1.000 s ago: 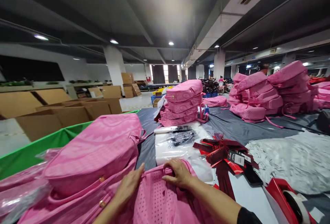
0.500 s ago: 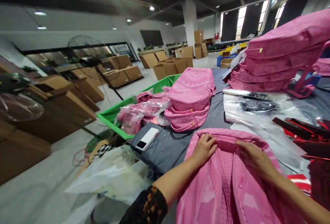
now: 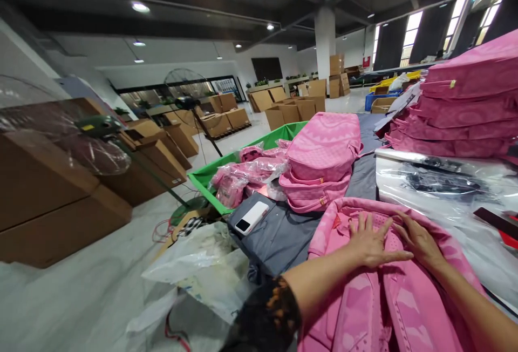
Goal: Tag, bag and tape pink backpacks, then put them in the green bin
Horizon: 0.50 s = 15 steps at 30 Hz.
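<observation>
A pink backpack (image 3: 356,319) lies in front of me with its strap side up, two padded shoulder straps running toward me. My left hand (image 3: 370,241) rests on its upper part with fingers spread. Beside it my right hand (image 3: 421,241) touches the backpack near the top edge, its fingers stretched out. Neither hand grips anything that I can see. Beyond them a second pink backpack (image 3: 324,147) lies on the grey-covered table (image 3: 283,233).
To the right are stacked pink backpacks (image 3: 477,98) and clear plastic bags (image 3: 441,176). A phone (image 3: 251,218) lies at the table's left edge, by a green bin (image 3: 210,195) of plastic-wrapped pink items. Cardboard boxes (image 3: 52,195) and a standing fan (image 3: 101,125) are at left.
My left hand has left the top edge and moved right, spreading flat over the straps. My right hand has opened out beside it. The camera view has turned left.
</observation>
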Tool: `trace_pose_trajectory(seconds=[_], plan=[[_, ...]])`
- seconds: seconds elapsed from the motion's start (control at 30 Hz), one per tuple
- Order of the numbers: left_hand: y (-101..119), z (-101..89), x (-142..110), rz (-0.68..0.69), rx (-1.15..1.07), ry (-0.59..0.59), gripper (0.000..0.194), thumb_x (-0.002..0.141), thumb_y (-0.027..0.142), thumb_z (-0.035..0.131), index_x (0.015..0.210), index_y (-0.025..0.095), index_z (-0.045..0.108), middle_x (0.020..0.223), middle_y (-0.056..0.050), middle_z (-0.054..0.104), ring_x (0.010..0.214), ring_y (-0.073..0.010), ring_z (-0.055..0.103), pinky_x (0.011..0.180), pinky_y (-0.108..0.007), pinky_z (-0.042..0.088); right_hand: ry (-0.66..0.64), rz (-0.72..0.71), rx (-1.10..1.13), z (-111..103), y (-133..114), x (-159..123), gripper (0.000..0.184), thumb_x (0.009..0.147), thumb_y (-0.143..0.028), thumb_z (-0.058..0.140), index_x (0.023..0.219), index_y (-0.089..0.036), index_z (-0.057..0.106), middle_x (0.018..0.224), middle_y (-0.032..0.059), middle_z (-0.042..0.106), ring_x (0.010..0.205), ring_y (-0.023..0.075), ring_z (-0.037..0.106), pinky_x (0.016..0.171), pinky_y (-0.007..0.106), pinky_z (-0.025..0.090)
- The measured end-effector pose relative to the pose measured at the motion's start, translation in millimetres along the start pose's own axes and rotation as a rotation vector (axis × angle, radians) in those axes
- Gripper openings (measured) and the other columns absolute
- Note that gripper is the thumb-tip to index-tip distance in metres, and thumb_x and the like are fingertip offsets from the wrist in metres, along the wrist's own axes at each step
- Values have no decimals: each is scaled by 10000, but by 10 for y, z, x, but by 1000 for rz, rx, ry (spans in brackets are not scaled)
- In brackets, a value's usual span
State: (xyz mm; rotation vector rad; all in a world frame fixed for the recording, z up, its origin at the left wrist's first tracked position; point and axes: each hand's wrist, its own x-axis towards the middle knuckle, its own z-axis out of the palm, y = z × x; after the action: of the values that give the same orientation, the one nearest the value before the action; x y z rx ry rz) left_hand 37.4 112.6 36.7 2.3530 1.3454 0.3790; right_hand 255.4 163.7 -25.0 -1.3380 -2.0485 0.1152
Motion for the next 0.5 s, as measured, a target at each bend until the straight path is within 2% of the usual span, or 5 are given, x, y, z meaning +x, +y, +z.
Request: trace_pose_trajectory(seconds=[0.1,0.2,0.27,0.37,0.5], plan=[[58,127,-65,-8,-31,-13,938,861,855,411,1628,360,197,1733,-146,69,1579,-427,-86,1156,-811,27,81,-16,-51,-53,-87,-43,507,986,-500,370,1321,-164,548,1126,154,742,1013,313,717,873,457,592],[-11,103,-73,-54,-59,31,899,861,849,426,1611,387,245,1734,-131,34,1583,-387,-104,1175,-783,-11,90,-46,-164,-301,-201,43,405,980,-433,429,1256,-198,608,1302,160,672,1217,342,619,1035,507,491],[-63,55,-98,-85,-68,66,897,857,842,454,1606,385,268,1731,-138,41,1584,-383,-93,1186,-766,-24,-65,-7,-334,-522,-240,184,385,934,-319,503,1286,-211,614,1384,157,622,1285,365,562,1029,512,471],[-103,12,-161,-90,-81,105,862,872,800,493,1604,416,253,1735,-102,61,1586,-394,-58,1200,-756,-5,-362,85,-501,-747,-185,475,341,830,-220,609,1164,-206,670,1166,142,714,1062,336,674,795,393,518],[-118,48,-169,-9,-62,128,809,914,741,498,1608,447,205,1737,-64,90,1590,-397,-10,1221,-738,33,-509,121,-520,-689,-2,781,290,647,-190,752,923,-231,674,953,82,734,905,292,696,665,316,428]])
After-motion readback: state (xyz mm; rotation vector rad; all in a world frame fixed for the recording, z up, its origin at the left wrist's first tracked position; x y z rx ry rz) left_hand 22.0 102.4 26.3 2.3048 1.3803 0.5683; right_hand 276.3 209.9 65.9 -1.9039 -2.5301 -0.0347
